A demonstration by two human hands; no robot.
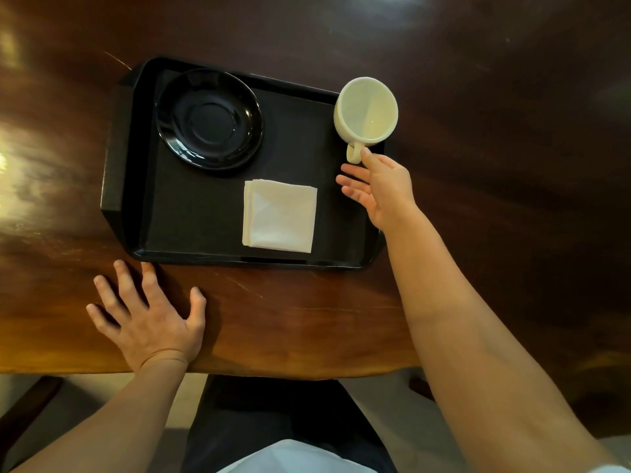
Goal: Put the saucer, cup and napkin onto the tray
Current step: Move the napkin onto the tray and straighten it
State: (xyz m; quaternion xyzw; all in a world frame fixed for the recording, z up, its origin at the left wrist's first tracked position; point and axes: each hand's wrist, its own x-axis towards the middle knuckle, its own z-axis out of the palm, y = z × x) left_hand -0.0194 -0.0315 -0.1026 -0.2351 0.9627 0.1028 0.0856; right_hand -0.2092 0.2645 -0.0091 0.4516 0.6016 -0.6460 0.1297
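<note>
We see a dark wooden table [307, 312] filling most of the view, its polished top brown with a reddish grain. Bright patches of glare lie along its left side, and softer reflections show at the far edge. Fine pale scratches cross the wood near the front edge, and one thin light scratch shows farther back on the left. Below the table's front edge we see a pale floor [392, 414]. A dark garment [259, 414] covers the lap in the middle of the lower view, and a bit of white cloth [297, 455] shows at the very bottom.
</note>
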